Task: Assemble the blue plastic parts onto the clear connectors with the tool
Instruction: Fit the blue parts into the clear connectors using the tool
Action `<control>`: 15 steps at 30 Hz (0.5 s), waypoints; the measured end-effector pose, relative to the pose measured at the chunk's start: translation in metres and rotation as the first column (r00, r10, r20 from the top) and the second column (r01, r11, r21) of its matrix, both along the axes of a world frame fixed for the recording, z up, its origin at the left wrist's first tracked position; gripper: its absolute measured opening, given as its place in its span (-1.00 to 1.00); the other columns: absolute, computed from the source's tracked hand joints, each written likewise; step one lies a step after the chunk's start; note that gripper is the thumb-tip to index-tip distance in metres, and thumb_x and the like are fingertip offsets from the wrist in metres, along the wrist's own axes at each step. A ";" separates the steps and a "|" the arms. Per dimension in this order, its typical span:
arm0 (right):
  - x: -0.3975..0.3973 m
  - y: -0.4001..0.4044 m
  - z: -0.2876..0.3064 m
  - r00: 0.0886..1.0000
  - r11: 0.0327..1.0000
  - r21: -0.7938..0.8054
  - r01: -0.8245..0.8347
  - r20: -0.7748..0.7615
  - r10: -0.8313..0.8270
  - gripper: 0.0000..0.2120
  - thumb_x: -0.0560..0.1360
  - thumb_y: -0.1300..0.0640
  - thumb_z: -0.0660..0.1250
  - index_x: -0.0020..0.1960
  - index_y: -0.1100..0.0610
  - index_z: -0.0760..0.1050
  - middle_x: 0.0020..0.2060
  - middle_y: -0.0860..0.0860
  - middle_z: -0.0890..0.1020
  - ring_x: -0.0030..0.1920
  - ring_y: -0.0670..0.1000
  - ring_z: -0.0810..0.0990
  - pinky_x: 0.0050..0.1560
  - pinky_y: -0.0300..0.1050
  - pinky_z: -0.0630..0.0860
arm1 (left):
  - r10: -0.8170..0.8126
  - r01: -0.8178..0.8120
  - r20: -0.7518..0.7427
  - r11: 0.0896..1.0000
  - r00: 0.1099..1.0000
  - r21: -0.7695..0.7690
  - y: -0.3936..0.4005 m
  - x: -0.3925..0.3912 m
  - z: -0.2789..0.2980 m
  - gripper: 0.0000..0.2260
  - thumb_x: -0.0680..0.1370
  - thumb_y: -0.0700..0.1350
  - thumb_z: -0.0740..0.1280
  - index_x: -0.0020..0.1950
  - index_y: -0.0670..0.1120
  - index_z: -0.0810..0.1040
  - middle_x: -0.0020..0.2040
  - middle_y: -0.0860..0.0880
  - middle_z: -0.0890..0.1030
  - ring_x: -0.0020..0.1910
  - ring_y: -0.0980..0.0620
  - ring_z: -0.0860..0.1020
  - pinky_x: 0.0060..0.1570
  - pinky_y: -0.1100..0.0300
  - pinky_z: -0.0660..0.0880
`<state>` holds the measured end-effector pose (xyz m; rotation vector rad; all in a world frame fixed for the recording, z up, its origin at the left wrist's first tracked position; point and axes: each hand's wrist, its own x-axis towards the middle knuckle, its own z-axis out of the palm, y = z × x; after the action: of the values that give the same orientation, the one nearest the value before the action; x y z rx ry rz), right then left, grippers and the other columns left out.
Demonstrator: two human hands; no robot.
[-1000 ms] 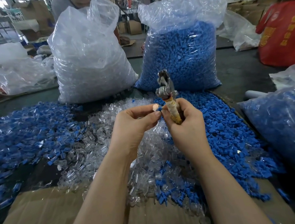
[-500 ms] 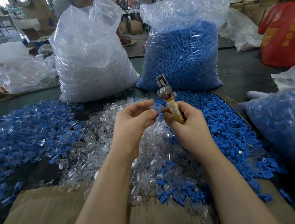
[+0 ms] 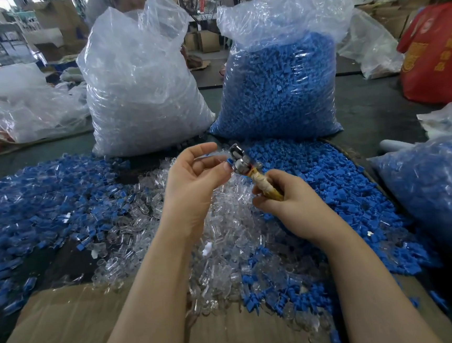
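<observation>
The left hand pinches a small blue plastic part against the metal-headed, tape-wrapped tool, gripped in the right hand's closed fist.

Blue parts, clear connectors, silver tool w/ tan-taped handle, red bag.

Factory assembly floor, bulk bags of plastic parts, stacked cartons
</observation>
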<state>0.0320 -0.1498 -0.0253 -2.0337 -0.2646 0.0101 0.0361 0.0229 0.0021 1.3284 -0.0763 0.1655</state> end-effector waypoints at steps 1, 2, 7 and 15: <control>0.000 0.000 0.000 1.000 1.000 -0.010 -0.012 -0.006 0.012 -0.83 0.50 0.14 0.41 -0.02 0.18 0.47 -0.15 0.19 0.56 -0.23 0.13 0.48 -0.15 0.05 0.44 | 0.003 -0.003 0.007 1.000 1.000 0.010 0.001 0.000 0.000 -0.71 0.49 -0.40 0.39 0.16 -0.15 0.51 -0.18 0.01 0.69 -0.17 0.10 0.65 -0.04 0.19 0.61; -0.001 0.001 0.000 1.000 1.000 -0.019 -0.021 -0.011 0.021 -0.83 0.50 0.13 0.41 -0.01 0.18 0.46 -0.14 0.19 0.56 -0.22 0.12 0.49 -0.13 0.04 0.43 | 0.007 -0.008 0.011 1.000 1.000 0.020 0.002 0.001 0.000 -0.71 0.50 -0.40 0.38 0.15 -0.14 0.51 -0.17 -0.01 0.69 -0.17 0.10 0.65 -0.05 0.21 0.61; -0.003 0.001 0.003 0.999 0.996 -0.075 -0.041 -0.020 0.039 -0.83 0.50 0.13 0.39 0.02 0.14 0.43 -0.08 0.16 0.57 -0.08 0.25 0.55 -0.03 0.20 0.50 | 0.011 -0.013 0.032 0.999 0.999 0.052 0.005 0.002 -0.001 -0.69 0.50 -0.41 0.39 0.15 -0.10 0.50 -0.10 -0.08 0.68 -0.11 0.01 0.65 -0.04 0.20 0.61; -0.004 0.002 0.004 0.998 0.978 -0.210 -0.008 0.052 0.020 -0.85 0.50 0.14 0.33 -0.06 -0.03 0.36 -0.11 0.03 0.57 -0.12 0.14 0.53 -0.09 0.15 0.50 | 0.026 -0.026 0.027 1.000 0.999 0.004 0.005 0.001 -0.001 -0.66 0.49 -0.41 0.40 0.20 -0.17 0.49 -0.19 0.00 0.71 -0.19 0.10 0.68 -0.17 0.29 0.58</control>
<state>0.0275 -0.1483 -0.0216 -2.2442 -0.3235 -0.0087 0.0368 0.0277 0.0013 1.3321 -0.0823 0.2051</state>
